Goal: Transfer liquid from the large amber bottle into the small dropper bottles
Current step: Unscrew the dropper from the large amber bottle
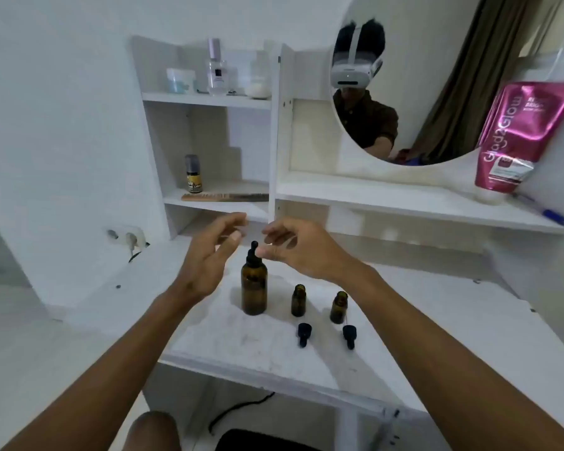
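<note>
1. Bare skin, two hands: left hand [209, 255] open, fingers spread, holding nothing, just left of the dropper cap; right hand [293, 249] loosely curled, thumb tip at the cap, grip not closed so far as I can tell.
2. Large amber bottle [254, 288]: upright on the white tabletop [420, 320], black dropper cap [252, 253] on.
3. Small dropper bottles: one [298, 300] beside it, another [338, 306] further right, both uncapped.
4. Loose droppers: two, [303, 333] and [349, 336], lying in front of them.
5. Risk, as I judge it: an unsteadied bottle may tip as the cap turns; narrow necks invite spills; a sweeping forearm could topple the small pair.
6. Unclear: liquid levels behind dark glass; whether the right thumb truly touches the cap.
</note>
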